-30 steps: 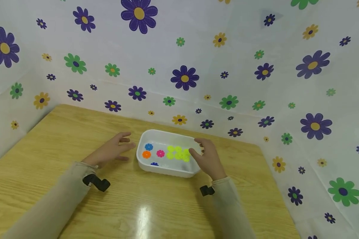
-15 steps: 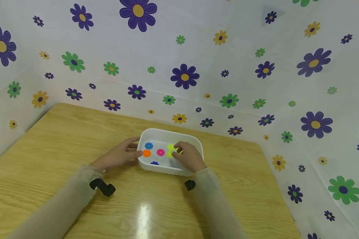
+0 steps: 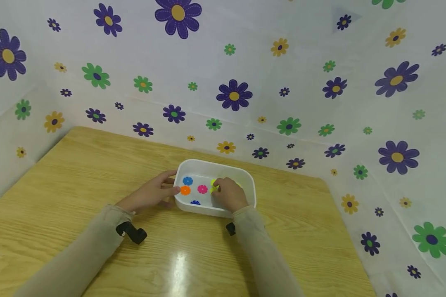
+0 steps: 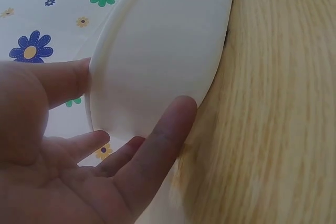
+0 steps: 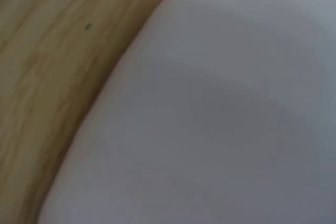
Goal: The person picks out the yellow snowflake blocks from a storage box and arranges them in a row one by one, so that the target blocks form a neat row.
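A white plastic tray stands on the wooden table with flower-shaped plastic discs inside. My left hand is at the tray's left end, its thumb at the rim and its spread fingers against the outer wall, as the left wrist view shows. My right hand reaches down into the tray, fingers bent over the yellow discs and covering most of them. Whether it pinches one I cannot tell. To its left lie a pink disc, an orange disc and a blue disc.
A dark blue disc is partly hidden by the tray's front wall. The wooden table extends around the tray. White sheeting with printed flowers rises behind the table and along both sides. The right wrist view is filled mostly by the tray's outer wall.
My left hand has moved right to the tray's end. My right hand has left the right rim, moved left into the tray and lowered onto the yellow discs.
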Motion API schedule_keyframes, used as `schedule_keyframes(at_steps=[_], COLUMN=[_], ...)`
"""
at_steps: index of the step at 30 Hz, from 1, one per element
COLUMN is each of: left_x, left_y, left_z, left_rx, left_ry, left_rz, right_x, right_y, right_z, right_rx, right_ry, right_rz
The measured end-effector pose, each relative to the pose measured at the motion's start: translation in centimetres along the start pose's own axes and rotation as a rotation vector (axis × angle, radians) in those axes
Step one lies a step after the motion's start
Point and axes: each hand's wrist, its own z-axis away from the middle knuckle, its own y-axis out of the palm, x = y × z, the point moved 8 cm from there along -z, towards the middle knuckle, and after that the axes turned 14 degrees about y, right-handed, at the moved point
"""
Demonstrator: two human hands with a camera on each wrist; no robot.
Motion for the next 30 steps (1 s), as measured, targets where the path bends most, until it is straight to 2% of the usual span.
schedule_keyframes(at_steps=[11,22,26,30], left_x=[0.08,0.08,0.10,0.15], left_y=[0.11,0.20,0.33,0.31], left_z=[-0.07,0.03,-0.08,-0.23], left_rx=[0.019,0.026,0.025,0.009], left_ry=[-0.002,-0.003,-0.005,-0.014], left_rz=[0.017,0.022,0.012,-0.002], right_x=[0.06,-0.20,-0.44,-0.52], right_y=[0.09,0.39,0.21,0.16], right_z=[0.04,-0.22,-0.34,-0.30], right_rx=[0.000,0.002,-0.021,-0.010], right_ry=[0.033,0.081,0.094,0.094], right_rz=[0.049,0.033,0.053,0.054])
